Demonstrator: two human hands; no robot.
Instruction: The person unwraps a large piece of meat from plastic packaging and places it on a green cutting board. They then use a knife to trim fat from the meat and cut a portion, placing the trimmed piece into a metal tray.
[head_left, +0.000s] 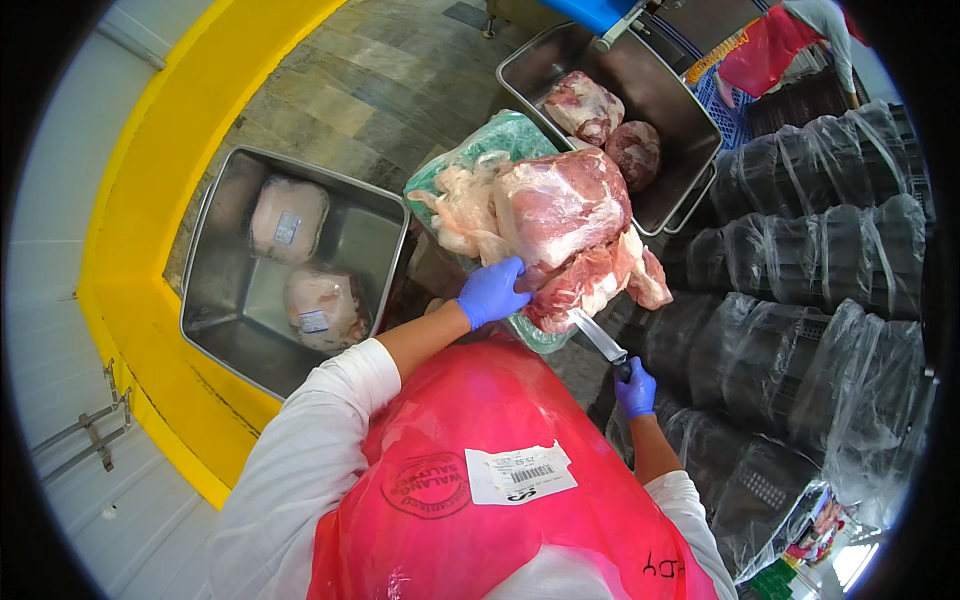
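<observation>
A large piece of raw meat [565, 200], red with white fat, rests on a surface lined with green plastic [510, 135]. My left hand [492, 293], in a blue-purple glove, presses against its near left side; the fingertips are partly hidden against the meat. In my gloved right hand [636, 388] is a knife [600, 338] with a black handle. Its blade points up and left, the tip at a reddish flap of meat [585, 290] on the near side. Pale fatty trimmings [465, 208] lie to the left of the large piece.
At left stands a metal tub [345, 190] with two wrapped, labelled meat pieces [288, 218]. Another metal tub [690, 130] beyond holds two bare pieces [585, 105]. Plastic-wrapped black crates [770, 360] line the right. A person in a red apron [770, 50] is at far right.
</observation>
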